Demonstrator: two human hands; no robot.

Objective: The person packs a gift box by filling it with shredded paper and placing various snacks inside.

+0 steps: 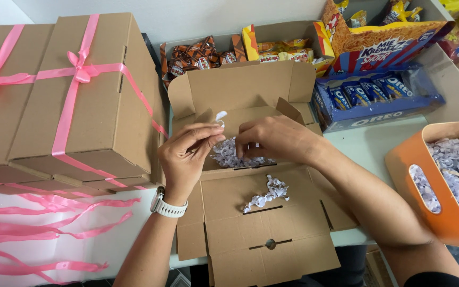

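Head view shows my left hand pinching white paper shred while my right hand presses, fingers curled, into shred in the open cardboard box.

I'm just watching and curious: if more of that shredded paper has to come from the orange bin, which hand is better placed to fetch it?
Probably the right hand. The orange bin stands on its side of the open box, with nothing between. The left hand already pinches a paper shred and would have to cross over.
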